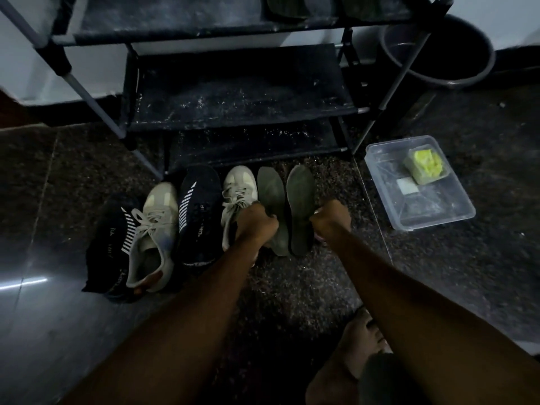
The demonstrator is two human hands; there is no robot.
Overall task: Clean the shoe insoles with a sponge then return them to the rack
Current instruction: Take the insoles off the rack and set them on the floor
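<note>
Two dark grey-green insoles lie side by side on the floor in front of the rack: the left insole (pixel 270 194) and the right insole (pixel 301 200). My left hand (pixel 255 226) grips the left insole at its near edge with curled fingers. My right hand (pixel 331 222) grips the right insole's right edge the same way. A yellow-green sponge (pixel 425 166) sits in a clear plastic tray (pixel 438 213) on the floor to the right. The black shoe rack (pixel 242 92) stands just behind, and two more insoles (pixel 295 5) lie on its top shelf.
Several shoes stand left of the insoles: a beige sneaker (pixel 238 188), a black sneaker (pixel 198 214), another beige one (pixel 155 235) and another black one (pixel 112 247). A dark bucket (pixel 438 51) stands right of the rack. My bare foot (pixel 359 343) is at the bottom.
</note>
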